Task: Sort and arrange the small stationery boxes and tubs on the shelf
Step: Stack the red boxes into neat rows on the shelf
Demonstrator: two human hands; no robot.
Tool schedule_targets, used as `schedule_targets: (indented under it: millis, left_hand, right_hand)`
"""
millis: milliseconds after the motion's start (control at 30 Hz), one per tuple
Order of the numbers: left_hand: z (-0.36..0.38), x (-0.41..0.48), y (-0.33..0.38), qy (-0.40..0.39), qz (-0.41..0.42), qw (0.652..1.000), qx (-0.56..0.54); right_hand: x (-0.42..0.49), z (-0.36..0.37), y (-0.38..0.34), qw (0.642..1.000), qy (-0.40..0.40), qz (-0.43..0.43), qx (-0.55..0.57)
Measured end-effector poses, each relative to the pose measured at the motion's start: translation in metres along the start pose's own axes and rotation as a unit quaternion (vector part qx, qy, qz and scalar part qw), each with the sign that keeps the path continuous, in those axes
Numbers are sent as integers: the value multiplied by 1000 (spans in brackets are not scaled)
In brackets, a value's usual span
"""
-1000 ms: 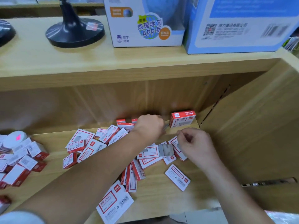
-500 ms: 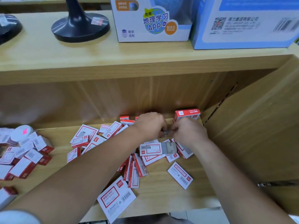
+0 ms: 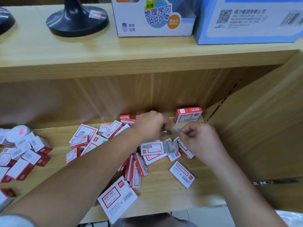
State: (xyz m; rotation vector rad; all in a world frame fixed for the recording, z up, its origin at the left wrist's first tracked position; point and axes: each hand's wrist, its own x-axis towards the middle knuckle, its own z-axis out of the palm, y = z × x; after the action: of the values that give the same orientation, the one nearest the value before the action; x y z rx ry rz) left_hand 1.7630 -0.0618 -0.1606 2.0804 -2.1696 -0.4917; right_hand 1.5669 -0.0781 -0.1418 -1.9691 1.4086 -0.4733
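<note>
Several small red-and-white staple boxes lie scattered on the lower wooden shelf (image 3: 164,190). One open box (image 3: 151,148) has its grey staple tray (image 3: 171,146) slid out to the right. My left hand (image 3: 150,125) is curled above it and holds a small strip of grey staples (image 3: 168,132). My right hand (image 3: 196,138) pinches a small pale-blue strip (image 3: 176,128) just right of the left hand. One closed box (image 3: 187,114) stands upright at the back right corner. A larger box (image 3: 117,199) lies near the front edge. A white round tub (image 3: 18,132) sits at the far left.
Another pile of boxes (image 3: 23,154) lies at the left. The shelf's side panel (image 3: 262,128) closes the right. On the upper shelf (image 3: 98,51) stand a black round base (image 3: 77,18), a white carton (image 3: 154,17) and a blue carton (image 3: 246,20).
My right hand moved up from the open box to meet my left hand, then drew back slightly to the right with a small strip pinched. The view shifted down a little.
</note>
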Motion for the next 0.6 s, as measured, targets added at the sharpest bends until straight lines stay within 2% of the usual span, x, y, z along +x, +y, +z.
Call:
schedule_targets:
  millis: [100, 167, 333, 467, 533, 600]
  left_hand:
    - [-1, 0, 5, -14, -6, 1000, 16]
    - [-1, 0, 8, -31, -3, 999, 26]
    - [4, 0, 11, -20, -20, 1000, 10]
    - [4, -2, 13, -12, -3, 1000, -1]
    - [-2, -5, 11, 23, 0, 999, -22]
    - [-7, -12, 7, 95, -4, 991, -93]
  right_hand:
    - [-2, -3, 3, 995, 18, 29, 97]
    - [-3, -5, 3, 992, 22, 41, 121]
    - [-11, -4, 0, 979, 11, 47, 198]
    - [-13, -2, 4, 966, 7, 88, 242]
    - [-14, -2, 4, 961, 13, 100, 256]
    - [-14, -2, 1, 956, 17, 113, 272]
